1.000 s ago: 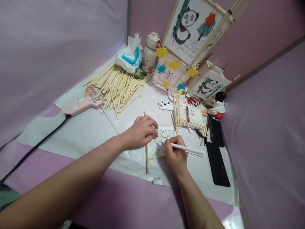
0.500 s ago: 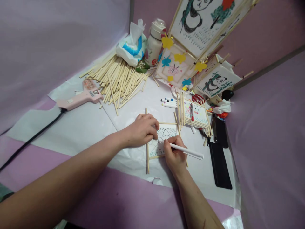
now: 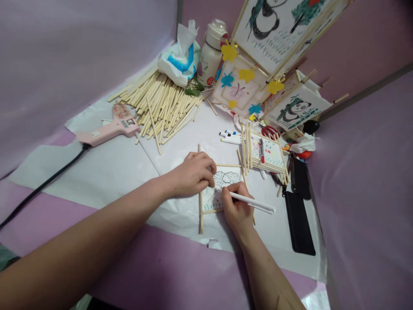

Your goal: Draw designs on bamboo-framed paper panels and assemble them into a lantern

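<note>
A white sheet with a black dotted-and-lined drawing point(image 3: 227, 175) lies flat inside a frame of thin wooden sticks point(image 3: 200, 211). My left hand point(image 3: 196, 173) rests over the frame's left side, its fingers bent, slightly apart and touching the sheet. Pinched between the fingers of my right hand point(image 3: 238, 209) is a white marker pen point(image 3: 256, 203). Its tip points left onto the lower middle of the drawing, close to my left fingertips. Short green grass strokes run along the sheet's lower edge. Both hands cover part of the picture.
A pink glue gun point(image 3: 109, 130) with a black cord lies left, beside a pile of wooden sticks point(image 3: 167, 107). Behind stand a tissue pack point(image 3: 176, 64), a bottle point(image 3: 209, 60) and a panda lantern point(image 3: 267, 38). Stacked stick frames point(image 3: 266, 153), markers point(image 3: 230, 140) and a black case point(image 3: 299, 224) lie right.
The view has shifted slightly, so background objects sit a little differently. Both hands keep nearly the same places, with the marker pen still on the drawing.
</note>
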Tool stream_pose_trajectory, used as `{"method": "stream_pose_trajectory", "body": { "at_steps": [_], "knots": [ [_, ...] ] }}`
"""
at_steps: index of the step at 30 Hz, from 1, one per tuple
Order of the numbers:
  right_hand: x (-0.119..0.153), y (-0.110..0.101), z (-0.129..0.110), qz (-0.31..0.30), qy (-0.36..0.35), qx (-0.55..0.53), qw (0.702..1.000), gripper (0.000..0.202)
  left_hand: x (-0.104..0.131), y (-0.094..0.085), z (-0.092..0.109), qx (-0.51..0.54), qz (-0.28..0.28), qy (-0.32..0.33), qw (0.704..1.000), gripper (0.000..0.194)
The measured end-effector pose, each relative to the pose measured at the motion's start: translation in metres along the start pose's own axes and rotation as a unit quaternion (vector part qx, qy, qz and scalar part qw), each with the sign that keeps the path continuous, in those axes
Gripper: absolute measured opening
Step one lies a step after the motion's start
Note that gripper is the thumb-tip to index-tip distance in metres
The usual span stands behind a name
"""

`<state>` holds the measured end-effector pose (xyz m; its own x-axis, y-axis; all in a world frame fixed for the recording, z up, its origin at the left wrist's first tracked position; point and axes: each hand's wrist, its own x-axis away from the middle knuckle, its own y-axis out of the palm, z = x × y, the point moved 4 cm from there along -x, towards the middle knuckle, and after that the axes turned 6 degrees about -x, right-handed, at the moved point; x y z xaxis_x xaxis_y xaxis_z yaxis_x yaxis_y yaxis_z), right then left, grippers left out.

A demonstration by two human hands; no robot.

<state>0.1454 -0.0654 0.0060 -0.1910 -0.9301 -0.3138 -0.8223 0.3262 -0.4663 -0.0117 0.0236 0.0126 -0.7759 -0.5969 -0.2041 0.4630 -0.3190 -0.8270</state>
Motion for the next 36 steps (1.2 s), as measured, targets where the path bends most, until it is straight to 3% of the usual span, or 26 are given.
{"method": "stream_pose_trajectory", "body": {
  "at_steps": [36],
  "knots": [
    [0.002,-0.0023,0.0021,0.024,0.001,-0.012,1.0,0.022,-0.0005,-0.0015,0.0004,0.007,0.002,-0.004,1.0,0.033]
  ]
}}
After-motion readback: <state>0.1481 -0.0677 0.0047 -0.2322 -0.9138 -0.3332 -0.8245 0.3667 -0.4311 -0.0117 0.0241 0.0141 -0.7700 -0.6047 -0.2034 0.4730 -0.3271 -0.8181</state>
